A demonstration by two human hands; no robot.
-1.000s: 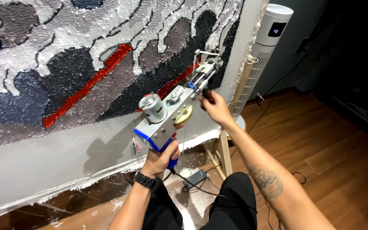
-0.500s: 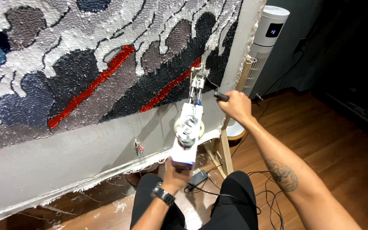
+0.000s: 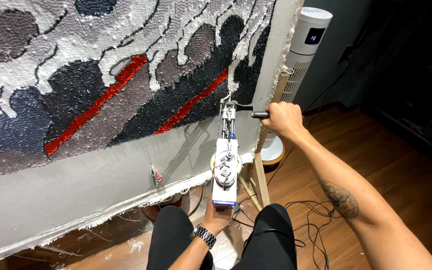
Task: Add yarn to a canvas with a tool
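Both hands (image 3: 282, 119) grip tufting gun (image 3: 225, 170) (tip near rug (image 3: 126, 75) rt edge).

Grey-white rug (image 3: 101, 75), red stripes (image 3: 96, 105)

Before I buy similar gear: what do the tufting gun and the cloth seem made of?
Tufting gun: apparently metal frame, shiny bare rods, white body, black side handle in the right hand.
Cloth: woven grey fabric, frayed lower edge; yarn pile above looks looped, matte.

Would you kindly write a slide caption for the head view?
Both hands, left hand and right hand, press a tufting gun against a patterned rug.
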